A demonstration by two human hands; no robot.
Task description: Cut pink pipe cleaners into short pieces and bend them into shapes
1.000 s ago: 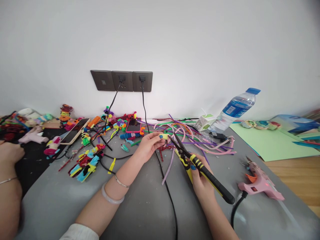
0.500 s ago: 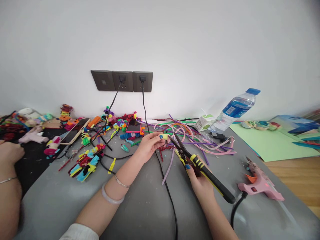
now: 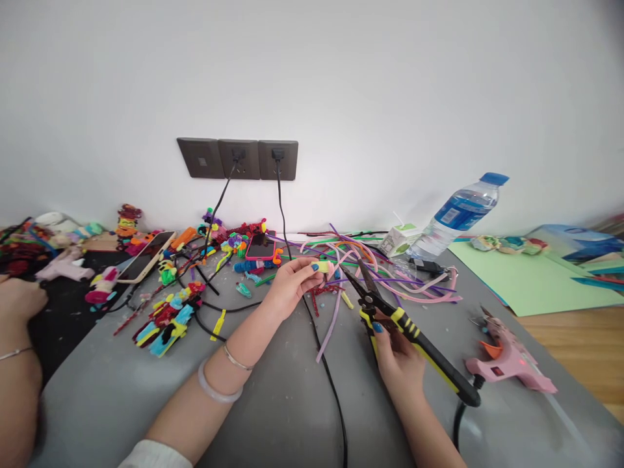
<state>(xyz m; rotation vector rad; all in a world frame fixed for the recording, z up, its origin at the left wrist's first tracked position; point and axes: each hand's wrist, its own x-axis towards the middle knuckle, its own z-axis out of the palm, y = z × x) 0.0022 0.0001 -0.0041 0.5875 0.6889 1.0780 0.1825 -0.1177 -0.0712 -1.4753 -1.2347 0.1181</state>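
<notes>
Pliers (image 3: 369,301) drawn back; yellow piece (image 3: 322,267) pinched in left grip (image 3: 289,285), far end jutting out; right grip (image 3: 400,361) closed round pliers.

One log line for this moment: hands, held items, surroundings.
left hand: pinching small yellow piece; right hand: holding black-yellow pliers, jaws open; coloured strips: heaped beyond; pink glue gun: on table

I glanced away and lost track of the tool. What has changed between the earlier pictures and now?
The right hand has drawn the black-and-yellow tool to the right and slightly toward the person, away from the yellow piece in the left hand. Both hands keep their hold. The left hand, water bottle and pink glue gun stayed as they were.
</notes>
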